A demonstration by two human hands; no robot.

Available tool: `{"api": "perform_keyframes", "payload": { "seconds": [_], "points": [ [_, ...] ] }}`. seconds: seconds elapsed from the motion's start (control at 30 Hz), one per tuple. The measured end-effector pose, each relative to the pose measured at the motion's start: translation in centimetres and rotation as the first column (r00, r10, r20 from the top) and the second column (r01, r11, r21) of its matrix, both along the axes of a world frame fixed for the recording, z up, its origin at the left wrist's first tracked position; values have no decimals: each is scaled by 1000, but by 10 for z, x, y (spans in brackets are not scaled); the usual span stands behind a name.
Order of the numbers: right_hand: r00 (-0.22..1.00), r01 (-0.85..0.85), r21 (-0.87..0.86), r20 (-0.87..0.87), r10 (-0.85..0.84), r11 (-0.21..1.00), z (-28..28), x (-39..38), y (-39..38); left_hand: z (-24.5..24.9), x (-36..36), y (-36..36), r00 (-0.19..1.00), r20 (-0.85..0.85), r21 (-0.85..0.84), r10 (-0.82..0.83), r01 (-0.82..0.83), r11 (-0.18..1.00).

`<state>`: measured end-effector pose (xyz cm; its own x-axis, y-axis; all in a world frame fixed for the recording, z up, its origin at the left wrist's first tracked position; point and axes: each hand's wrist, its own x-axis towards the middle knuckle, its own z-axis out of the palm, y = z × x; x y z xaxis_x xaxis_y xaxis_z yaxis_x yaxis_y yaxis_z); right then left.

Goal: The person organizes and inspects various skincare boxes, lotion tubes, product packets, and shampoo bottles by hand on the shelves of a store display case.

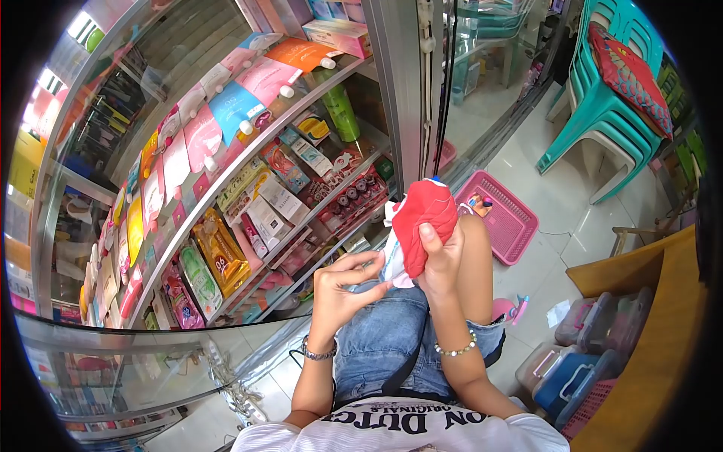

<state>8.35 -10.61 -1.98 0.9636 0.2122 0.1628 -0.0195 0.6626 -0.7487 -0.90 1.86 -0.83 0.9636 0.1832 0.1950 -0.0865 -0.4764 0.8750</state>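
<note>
My right hand [439,256] grips a bunched red cloth [428,215], its thumb pressed on the front. White fabric [394,260] shows along the left side of the red cloth, and a small blue tip sticks out at the top. My left hand [348,282] is at the left edge of the white fabric, with thumb and fingertips closed on it. The bundle is held above my lap, over the denim shorts [384,328]. Whatever lies inside the folds is hidden.
On the left, a glass display case [226,218] holds many packets and tubes. A pink basket [506,226] with small items stands beyond my knee. Stacked green chairs [602,98] carry a red cushion [629,79]. Plastic boxes [565,377] sit at lower right beside a wooden panel [670,316].
</note>
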Motion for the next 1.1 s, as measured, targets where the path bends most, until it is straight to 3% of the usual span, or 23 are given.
{"api": "perform_keyframes", "payload": {
  "seconds": [0.07,0.2,0.37,0.47,0.5,0.6,0.77,0.87,0.9,1.0,1.03,1.1],
  "points": [
    [997,-83,70,-4,83,994,0,0,-1,0,0,-3,996,11,-128,86,-84,988],
    [978,-154,-6,141,153,988,0,-3,8,-4,-3,5,996,66,-320,63,-39,947],
    [973,-118,-47,194,125,992,2,-5,11,0,-7,6,992,-10,-464,127,-117,878],
    [950,-282,-17,132,282,959,7,-11,7,5,-9,3,988,80,-649,135,-51,759],
    [951,-282,-18,130,282,959,7,-12,7,4,-9,4,988,79,-649,135,-52,759],
    [877,-325,-231,290,383,917,7,-12,6,-2,-9,12,972,157,-687,173,-18,726],
    [874,-319,-148,336,351,936,5,-16,14,-3,-10,19,977,99,-707,190,-65,704],
    [780,-88,-187,598,185,978,-1,-10,19,4,-2,10,955,174,-685,238,-56,726],
    [780,-89,-187,598,185,978,-2,-12,19,7,-2,10,955,174,-685,238,-56,726],
    [933,-147,-43,327,153,988,14,-22,18,13,-2,12,982,-51,-601,183,-176,780],
    [933,-148,-43,325,154,988,10,-22,18,13,-3,11,982,-53,-601,184,-178,779],
    [922,-98,-188,352,160,977,-8,-20,15,13,-2,8,975,-25,-757,221,-163,633]
  ]
}}
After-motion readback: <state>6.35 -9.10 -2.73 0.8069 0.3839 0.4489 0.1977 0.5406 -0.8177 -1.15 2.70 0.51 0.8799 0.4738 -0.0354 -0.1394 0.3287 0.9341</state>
